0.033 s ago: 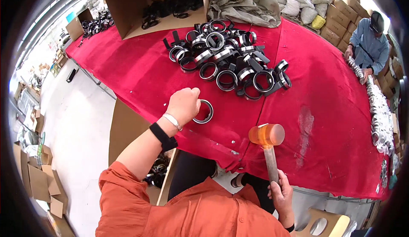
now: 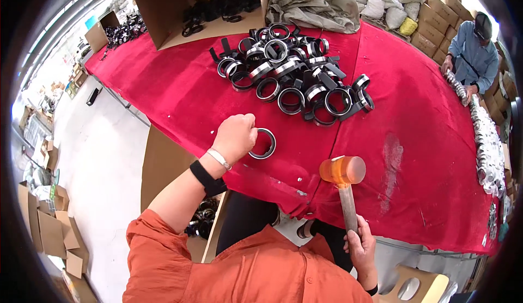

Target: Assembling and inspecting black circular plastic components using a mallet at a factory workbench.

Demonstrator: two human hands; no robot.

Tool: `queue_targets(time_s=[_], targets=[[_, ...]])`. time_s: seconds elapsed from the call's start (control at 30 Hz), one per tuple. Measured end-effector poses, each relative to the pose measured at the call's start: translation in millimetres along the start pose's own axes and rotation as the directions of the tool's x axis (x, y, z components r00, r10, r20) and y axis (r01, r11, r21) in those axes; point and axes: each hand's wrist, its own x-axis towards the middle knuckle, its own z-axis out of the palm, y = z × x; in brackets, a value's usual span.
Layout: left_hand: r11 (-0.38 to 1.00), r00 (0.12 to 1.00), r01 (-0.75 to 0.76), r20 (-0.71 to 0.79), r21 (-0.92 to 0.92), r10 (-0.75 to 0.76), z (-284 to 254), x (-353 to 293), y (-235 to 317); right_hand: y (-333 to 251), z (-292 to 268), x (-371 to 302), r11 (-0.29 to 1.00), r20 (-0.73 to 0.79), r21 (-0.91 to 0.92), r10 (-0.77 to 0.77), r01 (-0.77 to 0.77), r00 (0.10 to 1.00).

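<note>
My left hand (image 2: 236, 137) is closed at the front part of the red-covered table, its fingers curled under and mostly hidden. A black-and-silver ring (image 2: 273, 146) shows flat on the cloth at the hand's right side, gripped at its hidden left edge. In my right hand (image 2: 360, 247) is a mallet (image 2: 341, 171) with an amber, translucent head and a worn grey handle. Its head is raised near the table's front edge, apart from the ring. Beyond both hands lies a heap of similar black-and-silver rings (image 2: 291, 101), several with flat black tabs.
A cardboard box (image 2: 163, 17) holding black parts lies at the back of the red table (image 2: 414, 117), beside a crumpled grey-green cloth (image 2: 310, 3). Far right, a person (image 2: 473, 52) handles a row of silver parts (image 2: 485, 145). An opened carton (image 2: 163, 167) stands below the table's left edge.
</note>
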Motion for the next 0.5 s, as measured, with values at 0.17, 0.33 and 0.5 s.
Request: queue_targets(time_s=[0.17, 0.33, 0.5], targets=[[0.498, 0.963, 0.26, 0.263, -0.827, -0.064, -4, -37, 6, 0, 4, -2, 0.999, -0.016, 0.021, -0.033, 0.034, 0.999], [0.871, 0.934, -0.322, -0.276, -0.37, 0.228, 10, -28, -5, -5, 6, -6, 0.999, -0.028, 0.047, 0.014, -0.012, 1.0], [0.768, 0.954, -0.298, -0.174, -0.567, 0.242, 40, -17, -18, -4, 11, -9, 0.997, -0.022, 0.071, 0.038, -0.037, 0.999]])
